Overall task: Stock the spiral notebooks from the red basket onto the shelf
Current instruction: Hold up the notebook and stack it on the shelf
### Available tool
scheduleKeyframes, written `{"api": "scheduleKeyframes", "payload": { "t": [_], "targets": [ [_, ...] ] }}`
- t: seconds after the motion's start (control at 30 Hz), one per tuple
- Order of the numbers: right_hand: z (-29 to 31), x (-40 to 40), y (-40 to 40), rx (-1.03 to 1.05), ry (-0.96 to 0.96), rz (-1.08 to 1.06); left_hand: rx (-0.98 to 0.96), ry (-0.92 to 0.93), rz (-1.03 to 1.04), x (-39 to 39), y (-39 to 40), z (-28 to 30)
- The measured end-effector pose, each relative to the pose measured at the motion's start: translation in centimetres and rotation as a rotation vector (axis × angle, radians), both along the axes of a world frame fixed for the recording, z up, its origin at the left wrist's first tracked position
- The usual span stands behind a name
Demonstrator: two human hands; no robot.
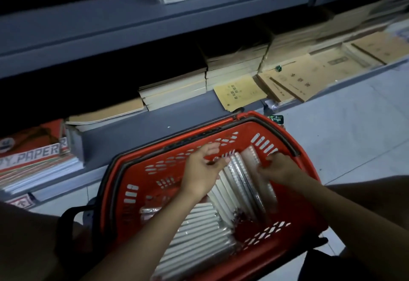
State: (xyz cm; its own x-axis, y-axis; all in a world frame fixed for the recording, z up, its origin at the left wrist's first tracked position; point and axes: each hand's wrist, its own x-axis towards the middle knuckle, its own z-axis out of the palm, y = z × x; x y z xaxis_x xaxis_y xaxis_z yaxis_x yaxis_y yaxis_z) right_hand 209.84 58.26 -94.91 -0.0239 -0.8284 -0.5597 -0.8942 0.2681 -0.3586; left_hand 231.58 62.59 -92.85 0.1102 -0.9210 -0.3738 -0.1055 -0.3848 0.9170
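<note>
Two bare forearms, left hand (200, 175) and right hand (280, 169) without gloves or rings.

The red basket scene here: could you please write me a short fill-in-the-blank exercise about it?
1. The spiral notebooks stand on edge inside a basket coloured ____.
2. Both the left hand and the right hand reach into the ____.
3. The box on the shelf at far left reads "____".

Missing words: red; basket; PAPER
</note>
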Motion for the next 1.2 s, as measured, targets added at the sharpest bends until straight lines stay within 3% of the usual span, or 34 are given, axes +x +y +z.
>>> {"api": "scheduleKeyframes", "payload": {
  "t": [0.13, 0.43, 0.87, 1.0, 1.2],
  "targets": [
    [-2.1, -0.4, 0.4, 0.131, 0.019, 0.04, 0.033, 0.011, -0.018, -0.1, 0.2, -0.5],
    [-2.2, -0.5, 0.2, 0.119, 0.117, 0.078, 0.096, -0.002, -0.022, 0.7, 0.7, -1.5],
    [3.8, -0.7, -0.4, 0.153, 0.088, 0.054, 0.105, 0.062, -0.013, 2.0, 0.7, 0.3],
    [9.6, -0.7, -1.0, 0.15, -0.057, -0.028, 0.072, 0.137, -0.058, 2.0, 0.4, 2.1],
    [17.7, -0.7, 0.1, 0.074, -0.45, -0.103, -0.053, 0.213, -0.121, 1.9, -0.5, 6.7]
  ]
}}
